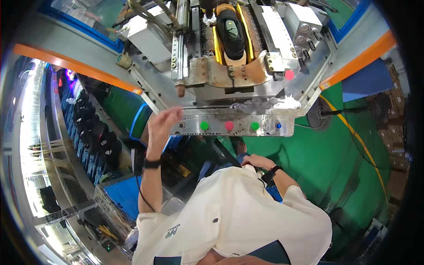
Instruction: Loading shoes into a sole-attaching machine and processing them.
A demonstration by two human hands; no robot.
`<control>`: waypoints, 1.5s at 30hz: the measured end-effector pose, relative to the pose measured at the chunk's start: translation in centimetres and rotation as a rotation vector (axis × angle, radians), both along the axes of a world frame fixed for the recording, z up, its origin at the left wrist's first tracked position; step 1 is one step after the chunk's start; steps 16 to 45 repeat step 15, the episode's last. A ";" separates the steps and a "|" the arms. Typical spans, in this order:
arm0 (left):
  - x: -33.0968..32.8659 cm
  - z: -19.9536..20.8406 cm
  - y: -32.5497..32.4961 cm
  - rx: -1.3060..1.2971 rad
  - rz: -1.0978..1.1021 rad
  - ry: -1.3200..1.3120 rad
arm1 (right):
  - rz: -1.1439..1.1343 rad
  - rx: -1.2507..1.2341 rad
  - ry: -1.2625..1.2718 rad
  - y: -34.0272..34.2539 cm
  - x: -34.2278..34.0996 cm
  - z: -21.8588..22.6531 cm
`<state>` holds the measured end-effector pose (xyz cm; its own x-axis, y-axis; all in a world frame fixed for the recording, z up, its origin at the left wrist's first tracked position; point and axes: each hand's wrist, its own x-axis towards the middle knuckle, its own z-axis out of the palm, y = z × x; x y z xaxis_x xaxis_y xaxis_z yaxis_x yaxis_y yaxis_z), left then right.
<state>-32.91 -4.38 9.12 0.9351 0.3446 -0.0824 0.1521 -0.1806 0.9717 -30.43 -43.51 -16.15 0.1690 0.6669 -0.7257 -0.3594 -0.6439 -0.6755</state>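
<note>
My left hand [162, 126] is raised at the left end of a metal control panel [240, 119], its fingers loosely bent and apart, with nothing seen in them. Green and pink buttons and a small blue one line that panel. Low in front of my shirt, my right hand [259, 161] is closed, its fingertips turned under; whatever they may hold is hidden. Beyond the panel, a black shoe [231, 35] sits in a machine, between yellow strips [241, 26]. A curved, stained metal plate [212, 73] stands at the near end of the shoe.
Many dark shoes [95, 128] fill a rack on the left. Beside it stands a blue-topped box [119, 196]. Orange-edged frame bars [75, 66] flank the machine. A round dark base [319, 113] stands on the green floor [318, 172] at right. Crumpled clear plastic [260, 104] lies above the panel.
</note>
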 end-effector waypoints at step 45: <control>33.1 -7.6 3.6 0.280 0.081 -0.044 | -0.423 -0.040 0.299 -6.0 -3.0 0.0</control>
